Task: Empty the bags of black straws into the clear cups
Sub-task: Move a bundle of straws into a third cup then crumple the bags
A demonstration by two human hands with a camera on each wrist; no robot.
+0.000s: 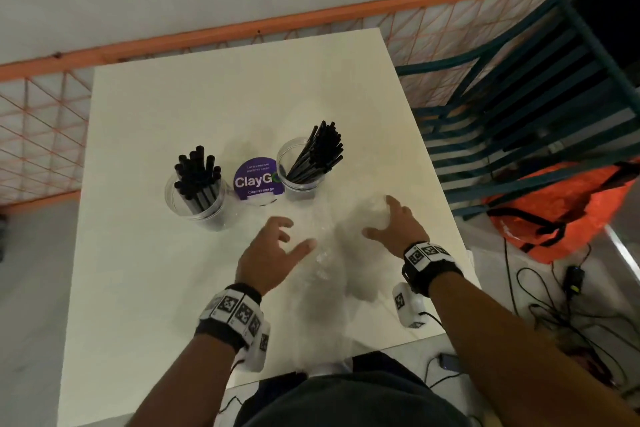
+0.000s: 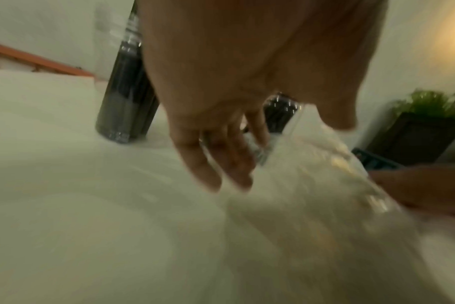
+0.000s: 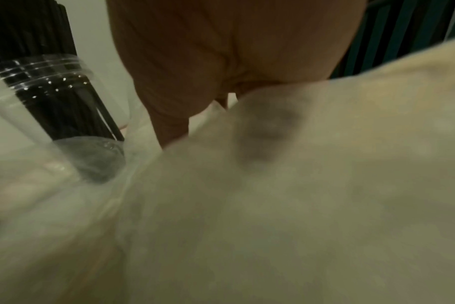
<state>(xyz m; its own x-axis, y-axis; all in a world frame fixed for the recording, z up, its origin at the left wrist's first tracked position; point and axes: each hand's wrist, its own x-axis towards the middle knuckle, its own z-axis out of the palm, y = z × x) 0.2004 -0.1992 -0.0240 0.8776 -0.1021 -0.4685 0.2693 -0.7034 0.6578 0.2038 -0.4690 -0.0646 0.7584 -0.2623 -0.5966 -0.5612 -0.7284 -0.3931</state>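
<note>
White table [image 1: 138,114], one. One teal slatted chair [image 1: 519,97] and one orange sack [image 1: 561,204] beyond its right edge. Clear bag [image 1: 325,253] lies crumpled on the near table between the hands; blurred, possibly more than one. Two clear cups, left cup [image 1: 214,210] and right cup [image 1: 294,184], each holding black straws [image 1: 318,152]. One purple disc [image 1: 256,180] between them. Left hand [image 1: 268,253] spread, thumb at the plastic. Right hand [image 1: 401,222] curled round a bunch of it.

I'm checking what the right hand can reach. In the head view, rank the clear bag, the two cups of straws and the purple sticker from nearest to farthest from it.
1. clear bag, touching the right hand.
2. cup of thin straws, ahead and to the left.
3. purple sticker, between the cups.
4. cup of thick straws, farthest left.
</note>
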